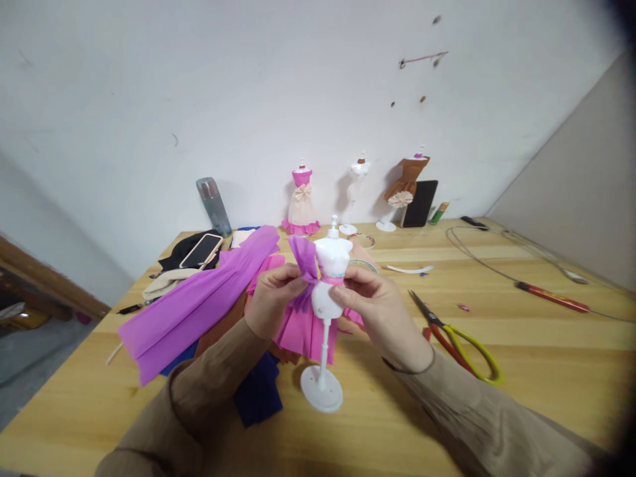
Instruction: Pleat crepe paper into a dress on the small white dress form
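A small white doll mannequin (328, 306) on a stand with a round base stands between my hands, slightly tilted. A narrow pink band circles its waist. My left hand (278, 291) is closed, pinching a gathered piece of purple fabric (304, 255) against the mannequin's side at the waist. My right hand (377, 311) is closed around the mannequin's other side, thumb on the front near the waist band; its other fingers are partly hidden behind. Pink pleated fabric (311, 338) lies behind the stand. A long purple cloth (203, 301) spreads to the left.
Yellow-and-red-handled scissors (464, 348) and a red-handled tool with a cable (551, 297) lie at right. Three mannequins, including one in a pink-and-cream dress (301, 202), line the wall. A bottle (213, 207), a phone (203, 252) and navy fabric (258, 391) are at left.
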{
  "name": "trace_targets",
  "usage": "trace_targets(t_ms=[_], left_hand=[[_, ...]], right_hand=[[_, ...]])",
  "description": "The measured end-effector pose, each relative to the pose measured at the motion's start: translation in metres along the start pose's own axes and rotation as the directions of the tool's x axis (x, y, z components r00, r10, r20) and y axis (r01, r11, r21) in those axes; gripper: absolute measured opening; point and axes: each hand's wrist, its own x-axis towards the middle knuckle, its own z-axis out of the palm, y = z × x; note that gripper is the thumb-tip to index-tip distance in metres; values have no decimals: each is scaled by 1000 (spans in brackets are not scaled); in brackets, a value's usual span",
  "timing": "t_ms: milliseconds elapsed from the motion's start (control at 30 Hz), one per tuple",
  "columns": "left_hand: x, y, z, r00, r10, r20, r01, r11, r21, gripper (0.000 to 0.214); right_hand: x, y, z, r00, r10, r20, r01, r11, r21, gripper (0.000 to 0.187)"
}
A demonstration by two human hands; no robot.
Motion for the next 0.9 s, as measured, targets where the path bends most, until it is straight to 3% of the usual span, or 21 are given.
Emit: trace_targets(t_ms=[133, 300, 433, 667, 900], left_hand=[[-1, 11, 1, 995, 90, 42, -96, 981, 170, 24], [-2, 23, 3, 985, 106, 134, -141, 948, 286, 30], [-4, 30, 5, 980, 136, 145, -183, 903, 388, 24], [-12, 32, 11, 979, 165, 117, -201, 852, 484, 21], [-18, 23, 11, 973, 184, 137, -229, 819, 525, 33]], right_hand=[[1, 3, -3, 997, -73, -29, 69, 991, -114, 31], [2, 5, -6, 987, -163, -5, 158, 965, -208, 29], [2, 7, -5, 977, -214, 11, 211, 950, -231, 25], [0, 9, -2, 975, -220, -1, 215, 954, -208, 23], [-2, 9, -1, 980, -199, -6, 193, 956, -220, 25]])
